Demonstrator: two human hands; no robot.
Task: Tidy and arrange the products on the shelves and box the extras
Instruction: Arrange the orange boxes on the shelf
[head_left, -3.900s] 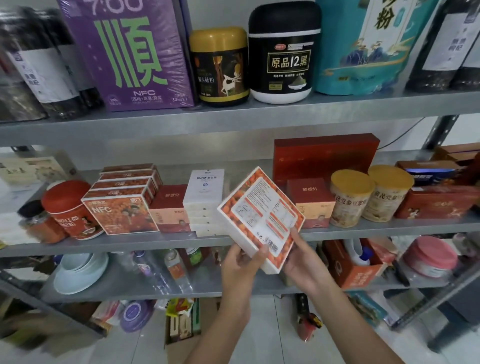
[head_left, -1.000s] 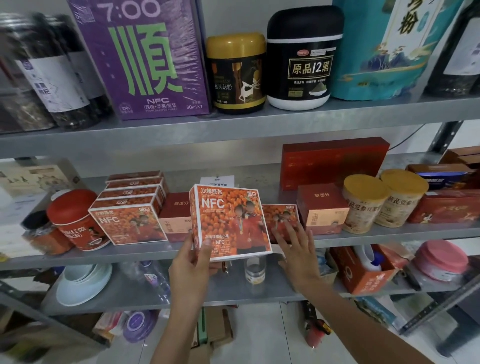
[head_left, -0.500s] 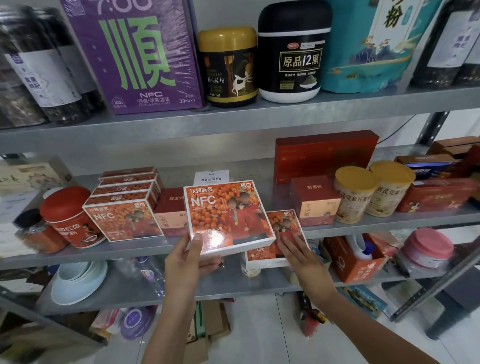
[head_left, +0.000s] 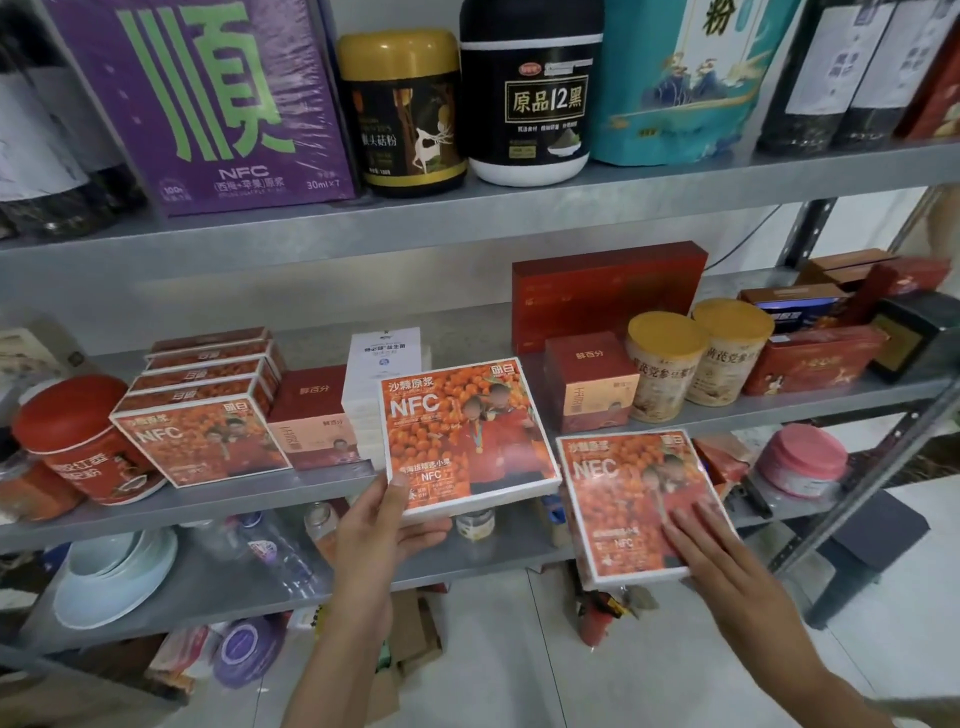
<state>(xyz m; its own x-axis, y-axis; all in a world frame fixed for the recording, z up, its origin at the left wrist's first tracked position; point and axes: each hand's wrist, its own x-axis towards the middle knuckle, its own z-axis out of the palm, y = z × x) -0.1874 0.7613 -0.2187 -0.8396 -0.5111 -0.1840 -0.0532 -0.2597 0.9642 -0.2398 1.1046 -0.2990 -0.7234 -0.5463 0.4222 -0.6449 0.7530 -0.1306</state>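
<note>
Listing the shelving bay as seen from the head camera, item by item.

- Left hand (head_left: 382, 525): grips the orange NFC box (head_left: 467, 431) at its lower left corner. The thumb (head_left: 397, 491) lies on the printed front and the other fingers are curled behind. The box is upright, front facing the camera, lifted in front of the middle shelf (head_left: 234, 499).
- Right hand (head_left: 727, 566): fingers (head_left: 691, 530) lie straight and flat on the lower right of the second orange NFC box (head_left: 623, 499). The thumb is hidden, so whether it pinches the box cannot be told. This box is tilted and hangs below the middle shelf's front edge, just right of the left hand's box.
- Left of the left-hand fingers, on the middle shelf: a row of matching orange boxes (head_left: 202, 441) standing one behind another, with a red tin (head_left: 78, 441) further left.
- Behind the left-hand box: a small red carton (head_left: 311, 415) and a stack of white cartons (head_left: 384, 358).
- Above the right-hand fingers, on the middle shelf: another small red carton (head_left: 587, 384), two yellow-lidded jars (head_left: 665, 364) side by side, and a large dark red case (head_left: 608, 291) at the back.
- Top shelf, well above both hands: a purple box (head_left: 208, 104), a gold-lidded jar (head_left: 405, 114), a black jar (head_left: 530, 98) and a teal pouch (head_left: 675, 78).
- Lower shelf: a pink-lidded tub (head_left: 800, 460) right of the right-hand fingers, and pale bowls (head_left: 114, 571) far left of the left-hand fingers.
</note>
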